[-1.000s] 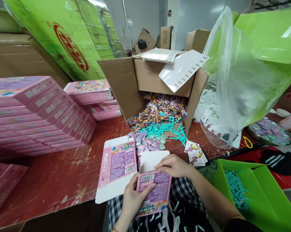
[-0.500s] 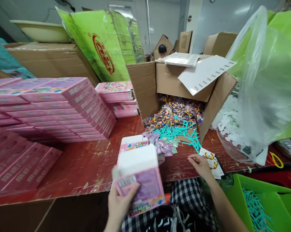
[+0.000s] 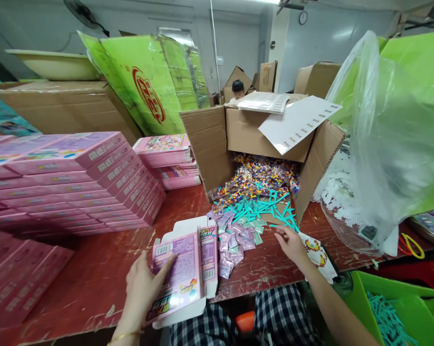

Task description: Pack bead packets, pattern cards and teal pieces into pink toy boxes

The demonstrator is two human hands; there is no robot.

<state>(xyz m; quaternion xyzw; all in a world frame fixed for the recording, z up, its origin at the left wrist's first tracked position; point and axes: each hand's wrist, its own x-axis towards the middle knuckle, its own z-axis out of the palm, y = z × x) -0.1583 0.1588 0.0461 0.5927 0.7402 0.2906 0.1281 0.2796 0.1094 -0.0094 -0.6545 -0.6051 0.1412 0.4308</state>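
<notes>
My left hand (image 3: 144, 283) grips a pink and purple cardboard box (image 3: 182, 274) by its left side, thumb on the printed face. White end flaps stick out at its top and bottom. Partly beneath it on the right lies a second pink box (image 3: 209, 252) with an open flap. My right hand (image 3: 291, 245) hovers over the table, fingers loosely bent and apart, with nothing visible in them. Just beyond its fingertips are turquoise plastic sticks (image 3: 253, 209). Small purple sachets (image 3: 238, 238) lie to its left. Printed cards (image 3: 317, 257) are by its wrist.
Stacked pink boxes (image 3: 68, 178) fill the left side of the red table (image 3: 130, 259). An opened carton (image 3: 267, 134) spills bags of coloured beads (image 3: 260, 173). At right hang clear plastic bags (image 3: 375, 144), above a green bin (image 3: 361, 298) of turquoise sticks. A person (image 3: 237, 91) is behind.
My left hand has brought the box down and left, beside and partly over the second one. My right hand has shifted slightly toward the turquoise sticks. The camera view has tilted up.
</notes>
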